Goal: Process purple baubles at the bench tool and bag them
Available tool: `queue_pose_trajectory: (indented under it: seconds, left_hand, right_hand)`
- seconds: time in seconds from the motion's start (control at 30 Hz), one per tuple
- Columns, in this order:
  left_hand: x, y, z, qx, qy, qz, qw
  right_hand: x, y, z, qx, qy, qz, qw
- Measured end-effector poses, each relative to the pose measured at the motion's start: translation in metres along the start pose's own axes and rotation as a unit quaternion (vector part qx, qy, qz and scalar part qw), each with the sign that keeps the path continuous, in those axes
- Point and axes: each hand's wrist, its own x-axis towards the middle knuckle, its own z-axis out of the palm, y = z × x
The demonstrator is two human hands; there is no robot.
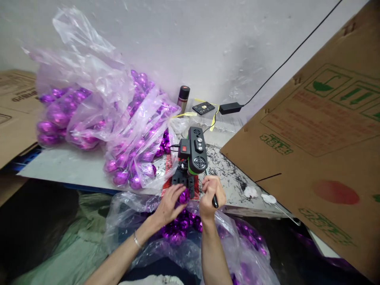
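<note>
My left hand [170, 202] grips a shiny purple ball [184, 195] and holds it against the base of a small black machine [192, 157] with a red switch, standing at the table's front edge. My right hand [210, 192] is closed round a thin black tool [214, 202] right beside the machine. Below both hands, on my lap, lies an open clear plastic bag [142, 206] with several purple balls [181, 227] in it.
Big clear bags full of purple balls [97, 118] fill the table's left side. A large cardboard sheet [314, 142] leans at the right. A dark bottle [183, 98], a black adapter [230, 107] with its cable and a small black device [203, 107] lie by the wall.
</note>
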Motion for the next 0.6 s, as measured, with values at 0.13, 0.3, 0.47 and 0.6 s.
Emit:
queue_pose_trajectory:
  seconds: [0.13, 0.3, 0.47, 0.6]
  left_hand:
    - [-0.028, 0.026, -0.021, 0.010, -0.062, 0.051, 0.997]
    - [0.040, -0.009, -0.051, 0.065, 0.016, -0.022, 0.998]
    - [0.145, -0.064, -0.077, 0.270, -0.031, -0.271, 0.923]
    - [0.178, -0.073, -0.084, 0.322, -0.154, -0.312, 0.881]
  right_hand:
    - [-0.014, 0.012, 0.000, -0.009, -0.004, -0.019, 1.000]
    - [-0.015, 0.014, 0.004, 0.009, 0.016, -0.024, 1.000]
    - [-0.013, 0.011, 0.005, 0.006, 0.016, -0.036, 0.999]
    - [-0.013, 0.011, 0.005, 0.000, 0.015, -0.042, 0.999]
